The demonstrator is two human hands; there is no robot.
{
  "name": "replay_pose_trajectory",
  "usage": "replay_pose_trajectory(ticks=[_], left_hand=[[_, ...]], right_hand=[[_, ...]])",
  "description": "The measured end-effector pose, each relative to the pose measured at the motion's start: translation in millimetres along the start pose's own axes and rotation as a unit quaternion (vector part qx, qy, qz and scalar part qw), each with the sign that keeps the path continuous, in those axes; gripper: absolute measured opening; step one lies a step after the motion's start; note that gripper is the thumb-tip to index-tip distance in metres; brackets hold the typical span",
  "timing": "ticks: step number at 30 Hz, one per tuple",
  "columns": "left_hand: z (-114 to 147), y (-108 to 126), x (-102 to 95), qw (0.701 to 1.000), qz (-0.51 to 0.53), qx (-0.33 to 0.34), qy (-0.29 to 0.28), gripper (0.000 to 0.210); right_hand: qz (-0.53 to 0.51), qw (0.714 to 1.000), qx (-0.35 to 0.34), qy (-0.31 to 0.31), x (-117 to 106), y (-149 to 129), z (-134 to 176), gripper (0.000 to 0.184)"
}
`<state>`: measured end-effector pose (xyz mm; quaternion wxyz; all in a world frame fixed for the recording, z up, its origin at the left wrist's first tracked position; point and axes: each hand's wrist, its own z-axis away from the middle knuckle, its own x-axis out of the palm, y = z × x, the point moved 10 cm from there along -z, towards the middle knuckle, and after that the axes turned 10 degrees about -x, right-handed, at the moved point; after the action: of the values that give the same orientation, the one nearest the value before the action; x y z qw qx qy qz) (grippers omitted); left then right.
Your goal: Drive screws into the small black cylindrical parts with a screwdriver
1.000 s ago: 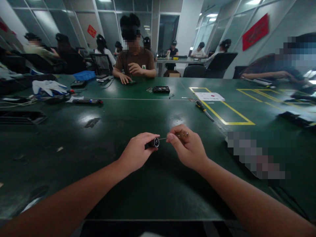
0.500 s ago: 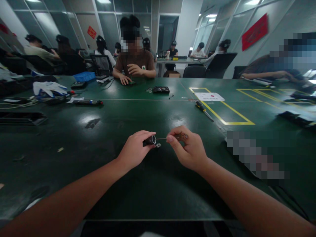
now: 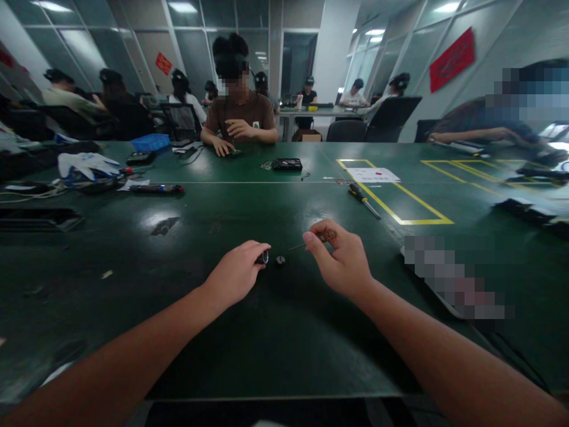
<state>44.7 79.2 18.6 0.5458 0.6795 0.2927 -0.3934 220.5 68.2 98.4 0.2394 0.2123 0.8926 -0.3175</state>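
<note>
My left hand is closed around a dark cylinder, whose ring-shaped open end faces right. Between my hands a small round dark part rests on the green table, apart from both. The fingers of my right hand pinch a thin-shafted tool with a brownish, see-through-looking handle. Its fine shaft points left over the table, and the tip is clear of the cylinder. Most of the cylinder is hidden by my left fingers, and the tool's exact kind does not show.
A yellow-black screwdriver lies beyond my right hand, near yellow tape outlines and a white paper. A blurred-out flat object lies at right. Across the table a person works beside a black device. Gloves lie at left.
My left hand has drawn the cylinder left, away from the small round part and the tool's tip. My right hand has shifted slightly up and left, still pinching the tool.
</note>
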Motion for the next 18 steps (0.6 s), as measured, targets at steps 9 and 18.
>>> replay_pose_trajectory(ticks=[9, 18], left_hand=[[0.6, 16.4, 14.5, 0.992, -0.117, -0.014, -0.035, 0.035], [-16.9, 34.5, 26.7, 0.985, -0.168, 0.036, -0.027, 0.024]], right_hand=[[-0.025, 1.0, -0.012, -0.002, -6.9, -2.0, -0.2, 0.019], [-0.026, 1.0, -0.009, -0.007, -7.6, -3.4, -1.3, 0.018]])
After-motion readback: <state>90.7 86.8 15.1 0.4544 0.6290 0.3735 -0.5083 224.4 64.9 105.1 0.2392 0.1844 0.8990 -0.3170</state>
